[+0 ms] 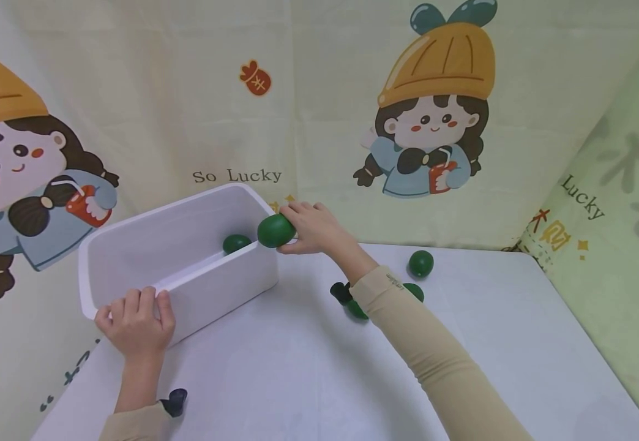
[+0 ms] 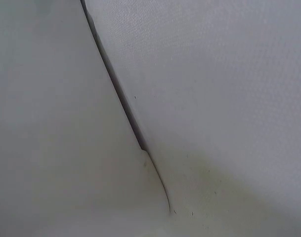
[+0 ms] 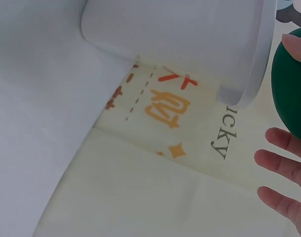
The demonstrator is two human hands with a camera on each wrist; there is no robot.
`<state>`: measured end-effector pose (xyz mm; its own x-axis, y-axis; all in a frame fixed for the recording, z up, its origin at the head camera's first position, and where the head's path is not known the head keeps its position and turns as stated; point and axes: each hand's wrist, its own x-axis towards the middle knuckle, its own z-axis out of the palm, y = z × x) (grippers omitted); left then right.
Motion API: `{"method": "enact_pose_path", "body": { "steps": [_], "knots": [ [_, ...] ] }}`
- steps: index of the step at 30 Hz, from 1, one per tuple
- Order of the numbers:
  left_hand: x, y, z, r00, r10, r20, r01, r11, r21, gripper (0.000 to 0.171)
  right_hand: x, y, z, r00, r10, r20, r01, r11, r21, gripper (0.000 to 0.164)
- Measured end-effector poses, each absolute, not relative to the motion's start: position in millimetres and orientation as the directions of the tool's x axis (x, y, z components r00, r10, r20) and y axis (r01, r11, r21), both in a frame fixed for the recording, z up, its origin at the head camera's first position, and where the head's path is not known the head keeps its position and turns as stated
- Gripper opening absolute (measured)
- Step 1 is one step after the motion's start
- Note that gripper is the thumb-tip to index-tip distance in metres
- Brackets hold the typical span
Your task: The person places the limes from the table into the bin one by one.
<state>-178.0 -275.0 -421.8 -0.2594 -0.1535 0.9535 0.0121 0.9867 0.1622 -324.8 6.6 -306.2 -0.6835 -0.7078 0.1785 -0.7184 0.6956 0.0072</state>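
A smooth, dark green egg-shaped fruit [image 1: 275, 231] is pinched in my right hand [image 1: 311, 228], above the right end of the white bin [image 1: 226, 278]. In the right wrist view the thumb presses on the green fruit [image 3: 291, 84] and the other fingers [image 3: 281, 165] are spread below it. Inside the bin, near its right end, lies another green fruit [image 1: 235, 244], partly hidden by the near wall. My left hand [image 1: 138, 321] grips the near rim at the left, fingers hooked over the edge. The left wrist view shows only pale surfaces close up.
Right of the bin, green fruits lie on the white table [image 1: 275, 367]: one at the back [image 1: 421, 264], and two partly hidden by my right sleeve, one behind it [image 1: 415, 292] and one before it [image 1: 357, 310]. A printed cloth [image 1: 325, 122] hangs behind the table.
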Motion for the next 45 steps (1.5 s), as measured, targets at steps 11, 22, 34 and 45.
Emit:
{"method": "enact_pose_path", "body": {
  "steps": [11, 22, 34, 45],
  "knots": [
    [-176, -273, -419, -0.285, -0.164, 0.944, 0.006, 0.985, 0.172, 0.043, -327, -7, -303, -0.701, -0.695, 0.158, -0.704, 0.710, -0.002, 0.073],
    [-177, -274, -420, -0.257, -0.155, 0.954, -0.005, 0.987, 0.159, 0.046, -329, -23, -303, -0.726, -0.673, 0.141, -0.680, 0.733, -0.005, 0.067],
    [-177, -275, -420, -0.265, -0.156, 0.952, -0.002, 0.987, 0.162, 0.046, -326, -43, -301, -0.743, -0.656, 0.132, -0.656, 0.753, 0.050, 0.072],
    [-178, -275, -421, -0.261, -0.161, 0.952, -0.006, 0.986, 0.165, 0.046, -323, -55, -305, -0.772, -0.623, 0.123, -0.628, 0.778, 0.005, 0.071]
  ]
}}
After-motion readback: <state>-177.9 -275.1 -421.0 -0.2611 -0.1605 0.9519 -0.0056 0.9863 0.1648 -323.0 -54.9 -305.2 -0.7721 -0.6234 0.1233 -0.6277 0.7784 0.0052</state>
